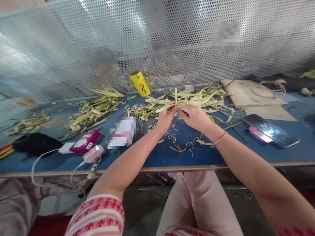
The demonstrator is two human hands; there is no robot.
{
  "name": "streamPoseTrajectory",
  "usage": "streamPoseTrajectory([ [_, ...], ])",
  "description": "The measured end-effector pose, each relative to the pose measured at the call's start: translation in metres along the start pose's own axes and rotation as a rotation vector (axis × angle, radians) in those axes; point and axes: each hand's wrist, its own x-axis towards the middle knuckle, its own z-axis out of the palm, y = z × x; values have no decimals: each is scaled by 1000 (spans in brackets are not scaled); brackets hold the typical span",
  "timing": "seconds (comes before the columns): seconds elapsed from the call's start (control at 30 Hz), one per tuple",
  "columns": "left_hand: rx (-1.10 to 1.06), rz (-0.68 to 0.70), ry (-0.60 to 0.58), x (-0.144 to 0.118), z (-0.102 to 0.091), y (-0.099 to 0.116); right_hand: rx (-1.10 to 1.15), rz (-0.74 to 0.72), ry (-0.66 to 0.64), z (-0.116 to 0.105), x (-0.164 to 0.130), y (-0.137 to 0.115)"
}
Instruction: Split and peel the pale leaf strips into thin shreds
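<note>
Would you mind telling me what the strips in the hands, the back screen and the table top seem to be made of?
Strips: likely dried plant leaf, pale green-yellow, matte, fibrous and curling. Both the left hand and right hand pinch them. Screen: apparently perforated sheet metal, grey with shiny glints. Table top: smooth blue surface, possibly laminate or mat; uncertain.

table (246, 154): blue | leaf strips (197, 96): pale green-yellow | tube (139, 83): yellow | sleeve (98, 216): red-white patterned | phone case (85, 141): magenta
</note>
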Motion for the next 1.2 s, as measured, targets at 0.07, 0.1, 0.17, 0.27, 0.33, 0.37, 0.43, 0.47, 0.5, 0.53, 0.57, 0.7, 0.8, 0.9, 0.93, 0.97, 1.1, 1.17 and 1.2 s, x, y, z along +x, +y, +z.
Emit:
streamPoseTrajectory([
  [0.07,4,4,6,1,0,0,5,-19,65,-4,1,0],
  [0.1,16,5,8,2,0,0,1,-30,101,-6,2,1],
  [0.17,53,11,-5,2,0,1,-19,-52,178,-9,4,2],
  [0.27,110,27,-26,2,-1,4,-61,-64,260,-12,5,8],
  [0.33,148,25,-10,1,-1,6,-89,-67,282,-11,6,12],
  [0.37,169,21,-1,1,-1,6,-100,-75,283,-10,7,15],
  [0.43,198,11,5,1,-2,7,-105,-96,272,-8,7,19],
  [0.47,203,9,4,2,-2,7,-100,-107,261,-7,7,21],
  [0.5,203,9,5,2,-2,7,-92,-118,248,-6,7,22],
  [0.53,201,10,9,2,-2,7,-81,-128,233,-5,7,24],
  [0.57,198,10,14,3,-2,7,-69,-139,217,-4,7,25],
  [0.7,172,8,58,3,-1,8,-9,-210,143,-2,6,27],
  [0.8,148,15,92,4,0,8,36,-271,81,-2,5,26],
  [0.9,142,18,100,4,-1,8,75,-307,34,-1,5,25],
  [0.93,139,15,96,5,-1,8,88,-309,23,-1,5,25],
  [0.97,134,12,88,5,-1,7,98,-306,13,-1,5,25],
  [1.1,111,14,33,4,-1,6,102,-254,21,0,4,25],
  [1.17,135,28,12,4,0,7,85,-216,71,-2,4,23],
  [1.2,159,42,0,3,1,7,82,-195,103,-3,3,21],
])
